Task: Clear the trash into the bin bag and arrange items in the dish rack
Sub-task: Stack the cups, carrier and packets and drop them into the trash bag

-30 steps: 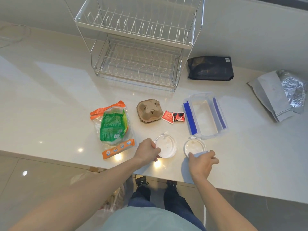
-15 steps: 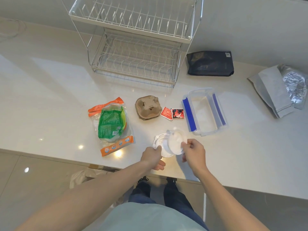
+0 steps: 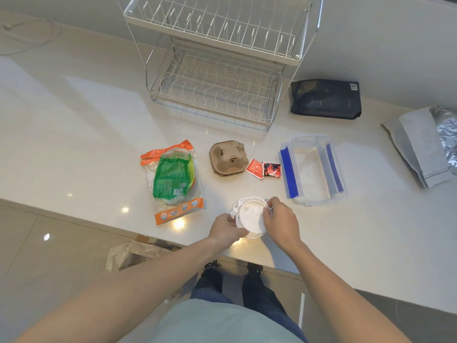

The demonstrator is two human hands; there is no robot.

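Both hands hold the stacked white plastic lids [image 3: 249, 215] near the counter's front edge. My left hand [image 3: 226, 231] grips their left rim and my right hand [image 3: 282, 221] grips the right rim. A two-tier wire dish rack [image 3: 217, 70] stands empty at the back. A clear container with blue clips [image 3: 312, 169] lies to the right. Trash on the counter: a green and orange wrapper [image 3: 173, 177], an orange sachet [image 3: 179, 214], a brown cardboard cup carrier [image 3: 228, 157] and two red sauce packets [image 3: 263, 168]. A translucent bin bag [image 3: 131, 254] hangs below the counter edge at the left.
A black pouch [image 3: 325, 99] lies against the wall right of the rack. A grey mailer with foil [image 3: 425, 144] sits at the far right. A white cable [image 3: 29, 33] lies at the back left. The white counter [image 3: 74, 120] ends just in front of me.
My right hand picked up the right-hand lid and carried it left onto the other lid. Both hands now hold the two lids together.
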